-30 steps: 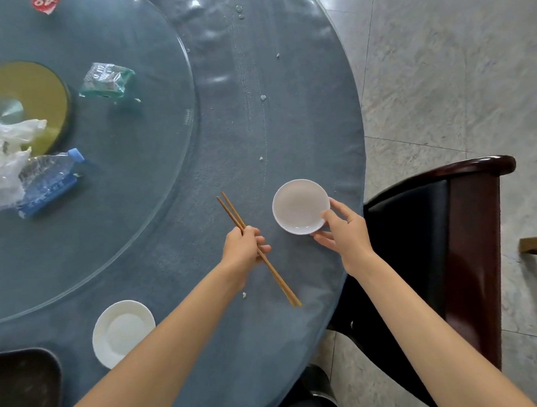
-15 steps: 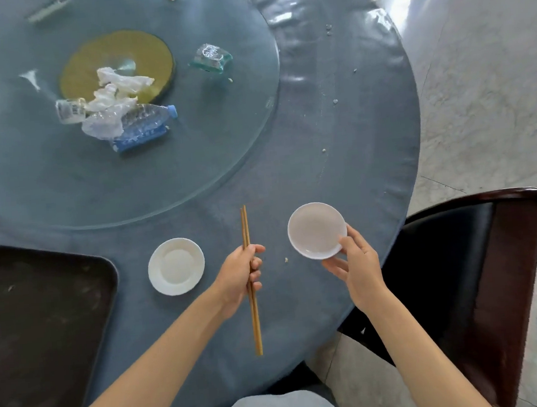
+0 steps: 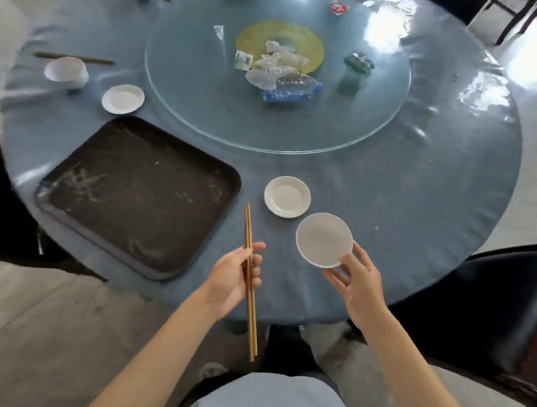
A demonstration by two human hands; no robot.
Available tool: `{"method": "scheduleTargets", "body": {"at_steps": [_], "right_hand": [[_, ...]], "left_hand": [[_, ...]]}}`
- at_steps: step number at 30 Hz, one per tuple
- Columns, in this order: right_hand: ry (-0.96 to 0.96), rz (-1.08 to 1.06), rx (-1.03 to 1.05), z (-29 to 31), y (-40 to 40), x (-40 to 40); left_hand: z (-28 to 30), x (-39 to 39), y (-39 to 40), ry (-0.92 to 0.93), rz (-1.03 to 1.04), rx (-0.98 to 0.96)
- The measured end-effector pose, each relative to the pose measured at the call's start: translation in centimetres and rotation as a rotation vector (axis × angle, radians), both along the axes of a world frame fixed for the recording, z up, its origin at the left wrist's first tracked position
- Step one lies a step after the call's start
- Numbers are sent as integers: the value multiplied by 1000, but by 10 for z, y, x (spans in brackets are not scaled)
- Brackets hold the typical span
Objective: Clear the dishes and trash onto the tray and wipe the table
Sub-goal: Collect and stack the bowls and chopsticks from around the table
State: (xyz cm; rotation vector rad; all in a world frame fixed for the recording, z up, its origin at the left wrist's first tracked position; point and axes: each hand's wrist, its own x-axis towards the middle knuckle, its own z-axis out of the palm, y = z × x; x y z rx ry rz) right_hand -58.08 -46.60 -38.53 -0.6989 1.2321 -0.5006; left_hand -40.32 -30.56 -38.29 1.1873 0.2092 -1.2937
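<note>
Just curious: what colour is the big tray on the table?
Black, with pale smears, seen in the head view: tray.

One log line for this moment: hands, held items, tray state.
left hand: holds wooden chopsticks | right hand: holds small white dish | black rectangular tray: no dishes yet

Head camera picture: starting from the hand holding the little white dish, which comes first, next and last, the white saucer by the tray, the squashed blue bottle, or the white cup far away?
From the right hand:
1. White saucer, just beyond it, right of the tray.
2. Squashed blue bottle, on the glass turntable mid-table.
3. White cup, far left side.
</note>
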Motion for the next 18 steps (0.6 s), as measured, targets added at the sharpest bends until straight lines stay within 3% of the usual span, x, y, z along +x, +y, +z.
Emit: {"method": "scheduleTargets", "body": {"at_steps": [8, 18], "right_hand": [[-9, 304, -9, 9, 127, 76], [-9, 674, -63, 21, 236, 188]], "left_hand": [[12, 19, 162, -25, 299, -23], [23, 55, 291, -95, 625, -3]]}}
